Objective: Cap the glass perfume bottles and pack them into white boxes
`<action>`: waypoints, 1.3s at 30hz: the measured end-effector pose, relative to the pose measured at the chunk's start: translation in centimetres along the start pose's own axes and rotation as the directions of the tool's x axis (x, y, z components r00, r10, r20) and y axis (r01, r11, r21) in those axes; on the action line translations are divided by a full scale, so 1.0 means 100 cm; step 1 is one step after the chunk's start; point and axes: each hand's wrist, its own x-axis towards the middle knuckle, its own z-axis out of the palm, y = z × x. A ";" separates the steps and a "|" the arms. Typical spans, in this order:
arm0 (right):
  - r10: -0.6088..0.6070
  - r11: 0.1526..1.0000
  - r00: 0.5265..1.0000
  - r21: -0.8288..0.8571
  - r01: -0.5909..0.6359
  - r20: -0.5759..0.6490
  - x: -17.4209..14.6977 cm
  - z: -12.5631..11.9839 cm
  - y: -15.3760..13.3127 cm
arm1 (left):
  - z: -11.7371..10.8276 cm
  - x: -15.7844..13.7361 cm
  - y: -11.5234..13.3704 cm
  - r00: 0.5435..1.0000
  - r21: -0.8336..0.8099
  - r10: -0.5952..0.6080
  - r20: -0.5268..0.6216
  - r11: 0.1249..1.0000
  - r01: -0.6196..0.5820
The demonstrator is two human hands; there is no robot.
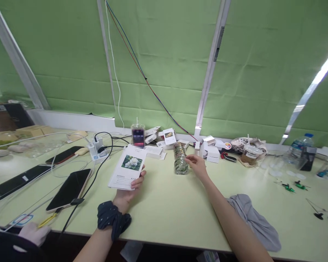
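My left hand (129,194) grips a small stack of white cards (125,178) from below, thumb at its right edge. The top card has a picture of a white flower with green leaves, and small text. My right hand (198,166) reaches to a row of round clear discs (181,167) stacked against one another, greenish inside. Its fingertips are pinched at the right side of the front discs. Whether these are glass or plastic I cannot tell. A dark scrunchie (112,220) is round my left wrist.
Behind are small white boxes (213,153), a card with a yellow flower (169,135) and a lidded cup (138,136). Phones (69,191) and cables lie left, near another person's gloved hand (34,233). On the right are a grey cloth (253,220), an iced drink (250,154) and a water bottle (300,147).
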 end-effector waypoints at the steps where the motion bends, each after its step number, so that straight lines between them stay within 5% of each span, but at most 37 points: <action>1: -0.023 1.000 1.000 -0.009 0.023 -0.004 0.001 0.003 -0.001 | 0.000 0.000 0.000 1.000 -0.007 0.000 0.005 1.000 0.000; 12: -0.222 0.962 0.974 -0.152 0.227 0.048 0.004 0.014 0.003 | -0.001 -0.006 -0.002 0.998 -0.036 -0.013 0.053 0.999 0.015; 20: -0.207 0.970 0.974 -0.115 0.216 0.088 0.007 0.012 0.005 | 0.003 0.001 -0.005 0.989 0.230 0.129 0.078 0.962 -0.144; 25: -0.174 0.978 0.982 -0.101 0.181 0.073 0.008 0.012 0.008 | 0.004 0.013 -0.019 0.938 0.584 0.346 0.000 0.762 -0.281; 30: -0.158 0.983 0.985 -0.079 0.164 0.074 0.008 0.011 0.012 | 0.001 0.018 -0.024 0.863 0.796 0.497 0.088 0.485 -0.361; 35: -0.132 0.989 0.988 -0.057 0.137 0.077 0.006 0.010 0.012 | -0.013 0.027 -0.021 0.834 0.908 0.552 -0.003 0.351 -0.229; 39: -0.130 0.991 0.989 -0.032 0.132 0.067 0.005 0.011 0.011 | -0.026 0.035 -0.020 0.832 0.943 0.553 0.051 0.248 -0.222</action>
